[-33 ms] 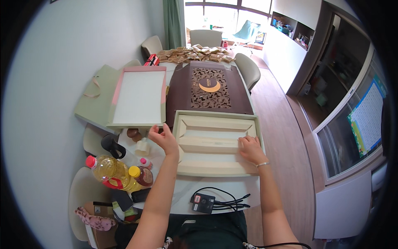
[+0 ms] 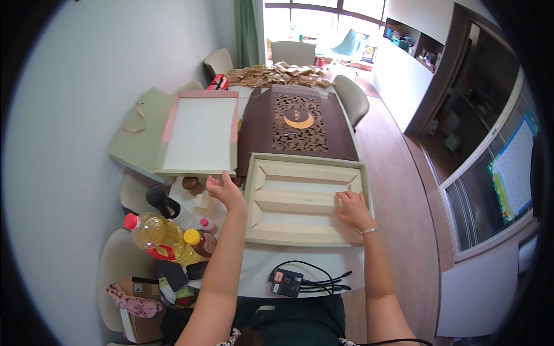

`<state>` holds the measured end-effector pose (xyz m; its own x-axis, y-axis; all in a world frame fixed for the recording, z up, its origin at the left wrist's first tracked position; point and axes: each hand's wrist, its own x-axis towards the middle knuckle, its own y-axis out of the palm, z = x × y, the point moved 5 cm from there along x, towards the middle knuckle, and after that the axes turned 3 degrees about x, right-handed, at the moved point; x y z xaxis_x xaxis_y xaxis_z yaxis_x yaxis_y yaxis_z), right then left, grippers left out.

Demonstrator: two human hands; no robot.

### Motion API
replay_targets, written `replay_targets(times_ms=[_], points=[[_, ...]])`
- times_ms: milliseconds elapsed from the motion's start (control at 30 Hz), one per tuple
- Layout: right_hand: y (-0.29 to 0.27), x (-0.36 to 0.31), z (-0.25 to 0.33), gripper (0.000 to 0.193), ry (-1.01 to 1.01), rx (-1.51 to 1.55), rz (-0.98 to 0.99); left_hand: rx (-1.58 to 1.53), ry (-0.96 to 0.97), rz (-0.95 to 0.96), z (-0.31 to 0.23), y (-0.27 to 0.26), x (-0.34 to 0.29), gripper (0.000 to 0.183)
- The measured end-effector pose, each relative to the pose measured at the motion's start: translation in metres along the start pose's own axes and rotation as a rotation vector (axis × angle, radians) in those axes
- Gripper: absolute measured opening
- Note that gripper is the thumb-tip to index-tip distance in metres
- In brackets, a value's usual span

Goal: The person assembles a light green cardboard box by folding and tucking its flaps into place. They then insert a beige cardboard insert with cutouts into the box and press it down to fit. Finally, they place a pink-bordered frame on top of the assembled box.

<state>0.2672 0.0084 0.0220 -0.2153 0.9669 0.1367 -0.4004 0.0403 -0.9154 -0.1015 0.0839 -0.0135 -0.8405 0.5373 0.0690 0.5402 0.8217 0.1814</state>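
A pale green box [image 2: 308, 241] with cream inner walls lies on the near half of the table. A cream divider strip [image 2: 291, 202] runs across its middle. At that strip's right end, my right hand [image 2: 355, 210] rests inside the box with its fingers bent onto the divider. My left hand [image 2: 229, 193] hovers by the box's left edge, fingers apart, with nothing visible in it. Just beyond the left hand's fingertips is the near edge of a pink-and-green box lid or tray [image 2: 199, 135] with a white inside.
A dark brown box panel [image 2: 340, 130] with a cut-out moon pattern lies beyond. Many small packets [image 2: 277, 75] are heaped at the far end. An oil bottle [image 2: 158, 230], a yellow-capped jar [image 2: 199, 241] and a black device with cables [image 2: 287, 282] are near me.
The whole view has shifted slightly, so things sit a little further right. Both hands keep nearly the same places; the right hand's fingers still touch the divider.
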Motion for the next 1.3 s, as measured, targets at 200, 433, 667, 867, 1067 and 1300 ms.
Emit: replay_targets(times_ms=[200,433,667,867,1067,1300], points=[[0.006,0.005,0.018,0.04,-0.068,0.021,-0.026,-0.456,-0.631,-0.001,0.049,0.015,0.049,0.065],[0.015,-0.004,0.035,0.032,-0.185,0.088,-0.111,-0.63,-0.723,0.044,0.08,0.045,0.077,0.066],[0.018,0.0,0.052,0.022,-0.26,0.123,-0.191,-0.491,-0.618,-0.109,0.061,0.046,0.075,0.064],[0.013,0.011,0.076,0.019,-0.304,0.191,-0.287,-0.543,-0.546,-0.073,0.023,0.042,0.047,0.049],[0.012,0.028,0.08,0.039,-0.091,0.799,-0.387,-0.618,-0.634,0.158,-0.011,0.049,-0.05,0.047],[0.003,0.035,0.088,0.059,0.324,1.223,-0.458,-0.445,-0.817,0.525,-0.011,0.049,-0.187,0.041]])
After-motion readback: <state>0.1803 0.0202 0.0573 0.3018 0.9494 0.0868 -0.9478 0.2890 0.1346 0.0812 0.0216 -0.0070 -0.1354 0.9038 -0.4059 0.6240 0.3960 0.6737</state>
